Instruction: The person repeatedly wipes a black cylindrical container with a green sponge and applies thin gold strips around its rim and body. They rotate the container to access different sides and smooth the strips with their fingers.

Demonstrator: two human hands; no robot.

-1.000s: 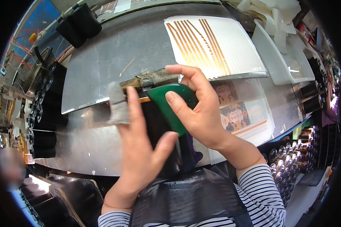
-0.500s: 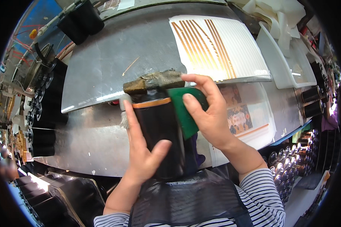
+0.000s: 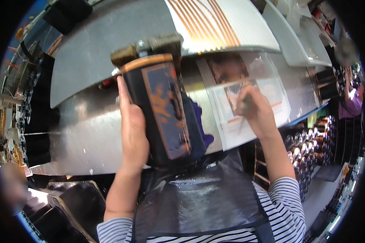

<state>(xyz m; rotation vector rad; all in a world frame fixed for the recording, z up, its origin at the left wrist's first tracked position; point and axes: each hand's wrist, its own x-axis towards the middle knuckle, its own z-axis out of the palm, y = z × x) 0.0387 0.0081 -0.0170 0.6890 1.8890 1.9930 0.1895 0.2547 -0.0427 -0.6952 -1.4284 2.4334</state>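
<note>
A black cylindrical canister point(image 3: 150, 97) stands tilted in front of me, with an orange band around its top end and a dark blue, orange-edged decorated panel point(image 3: 166, 109) facing up. My left hand point(image 3: 133, 125) lies along its left side, fingers stretched flat against it. Behind the top end is a worn, brownish block point(image 3: 129, 54). To the right, over the printed sheets, my right hand point(image 3: 253, 107) is closed and smeared by motion. A green scraper point(image 3: 246, 104) shows faintly in its fingers, mostly hidden. Dark and purple cloth point(image 3: 207, 139) hangs beside the canister's right side.
A white ribbed sheet with copper-coloured strips point(image 3: 207, 24) lies on the raised grey board point(image 3: 97, 44). Printed transfer sheets point(image 3: 271, 93) rest on the metal table. A white plastic bin point(image 3: 296, 44) stands back right. Black canisters line the left, and shiny-ended cylinders point(image 3: 308, 146) the right.
My right hand has left the canister, moving right and down with the green scraper. The decorated panel now shows on the canister. My left thumb has come off its front. The view has shifted.
</note>
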